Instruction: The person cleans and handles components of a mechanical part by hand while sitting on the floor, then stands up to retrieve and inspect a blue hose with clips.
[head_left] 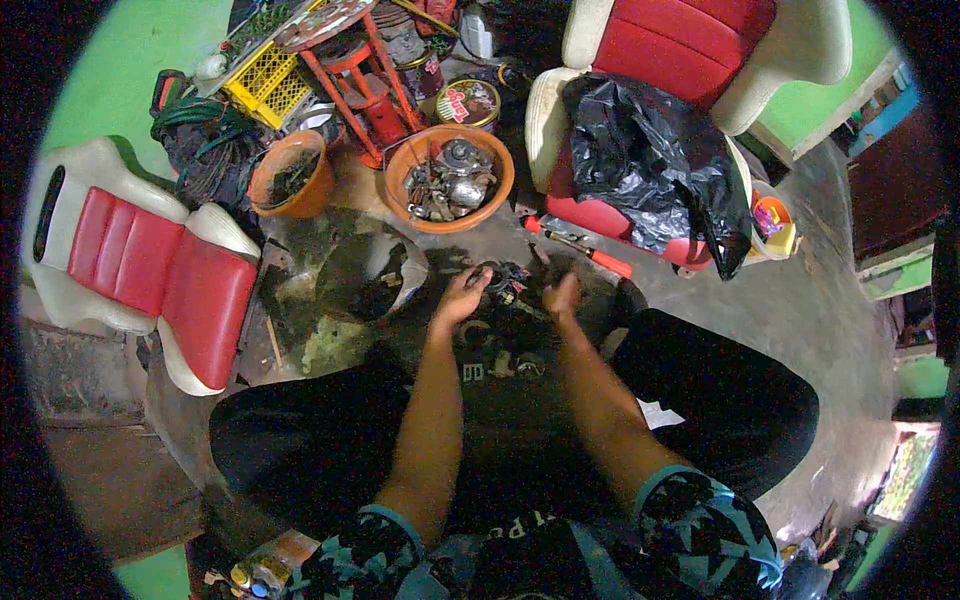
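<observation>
Above the floor between my knees, my left hand (pixel 463 299) is closed on the edge of a dark part (pixel 497 280), with what look like short wires sticking out of it. A little to its right, my right hand (pixel 562 292) is curled and blurred. A dark slim shape (pixel 541 255) rises from its fingers; I cannot make out what it is. Below the hands, several small metal parts (pixel 473 372) lie on the dark floor. Beyond my right hand rests a tool with a red-orange handle (pixel 610 264).
An orange basin (pixel 447 227) of metal parts stands ahead, with an orange bucket (pixel 308 198) to its left. Behind are a red stool (pixel 384 125) and a yellow crate (pixel 262 85). Red-and-white seats (pixel 205 265) flank the floor; a black plastic bag (pixel 640 150) covers the right one.
</observation>
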